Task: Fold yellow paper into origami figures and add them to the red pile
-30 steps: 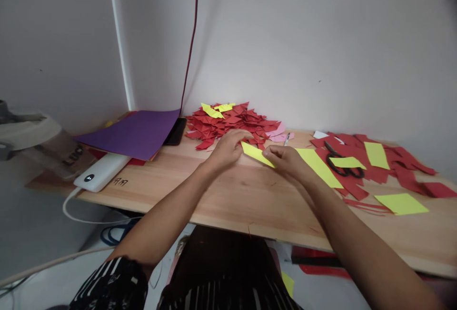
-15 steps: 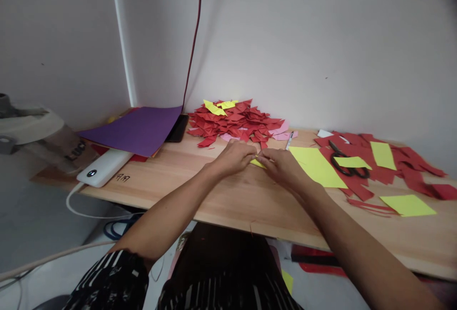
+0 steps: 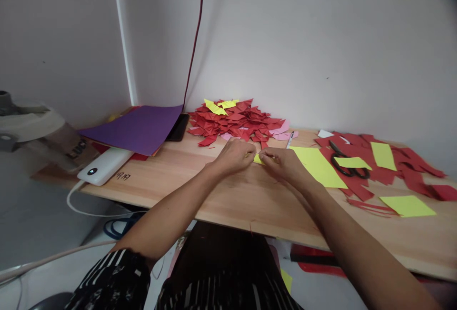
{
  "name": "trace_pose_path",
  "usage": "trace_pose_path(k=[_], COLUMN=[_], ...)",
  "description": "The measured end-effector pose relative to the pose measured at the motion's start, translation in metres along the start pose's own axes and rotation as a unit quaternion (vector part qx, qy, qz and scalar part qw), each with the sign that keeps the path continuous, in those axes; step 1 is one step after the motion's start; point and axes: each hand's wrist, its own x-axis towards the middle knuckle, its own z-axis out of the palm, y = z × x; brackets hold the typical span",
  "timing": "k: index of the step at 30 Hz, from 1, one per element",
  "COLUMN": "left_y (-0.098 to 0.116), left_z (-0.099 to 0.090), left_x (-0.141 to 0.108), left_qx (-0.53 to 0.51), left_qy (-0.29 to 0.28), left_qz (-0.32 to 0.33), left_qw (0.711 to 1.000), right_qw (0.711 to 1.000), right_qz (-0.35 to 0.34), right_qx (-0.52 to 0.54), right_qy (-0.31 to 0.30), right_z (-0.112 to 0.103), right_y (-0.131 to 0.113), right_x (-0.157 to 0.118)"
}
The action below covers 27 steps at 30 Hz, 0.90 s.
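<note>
Between my hands, just above or on the wooden table (image 3: 228, 200), is a small piece of yellow paper (image 3: 258, 159), mostly covered by fingers. My left hand (image 3: 235, 154) pinches its left end, fingers closed. The right end is pinched by my right hand (image 3: 280, 160), thumb and fingers together. Behind the hands lies a heap of folded red paper pieces (image 3: 235, 122), topped by yellow folded pieces (image 3: 215, 107). Close to my right hand is a larger yellow sheet (image 3: 321, 169), with a pen (image 3: 290, 139) at its far edge.
On the right, black-handled scissors (image 3: 348, 169) lie among red paper strips (image 3: 383, 174) with yellow rectangles (image 3: 407, 205). Purple sheets (image 3: 139, 129), a white power bank (image 3: 103, 167) with a cable, and a dark phone (image 3: 178, 129) occupy the left. A wall (image 3: 285, 38) stands behind.
The fingers have shifted slightly on the yellow paper, and my hands are a little farther apart, so more of it shows. Everything else on the table stays put.
</note>
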Motion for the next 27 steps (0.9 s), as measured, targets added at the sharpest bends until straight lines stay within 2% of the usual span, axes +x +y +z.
trace_pose_path(k=[8,14,23,27], left_y=[0.0027,-0.0007,-0.0040,-0.0030], left_z=[-0.0010,-0.0002,0.0006,0.0022], left_x=[0.0003,0.0008,-0.0003,-0.0010], left_qx=[-0.001,-0.006,-0.008,0.004], left_qy=[-0.015,-0.009,-0.013,-0.011], left_qz=[-0.004,-0.001,-0.001,0.018], left_qw=[1.000,1.000,1.000,1.000], right_qw=[0.998,0.999,0.999,1.000], right_qz=[-0.048,-0.020,0.034,0.023], right_qx=[-0.038,-0.047,-0.039,-0.009], right_qy=[-0.004,-0.017,0.001,-0.010], right_z=[0.0084,0.0044,-0.0006,0.0004], right_y=[0.0076,0.0090,0.0085,0.0073], right_x=[0.0020,0.0028,0.0022,0.0010])
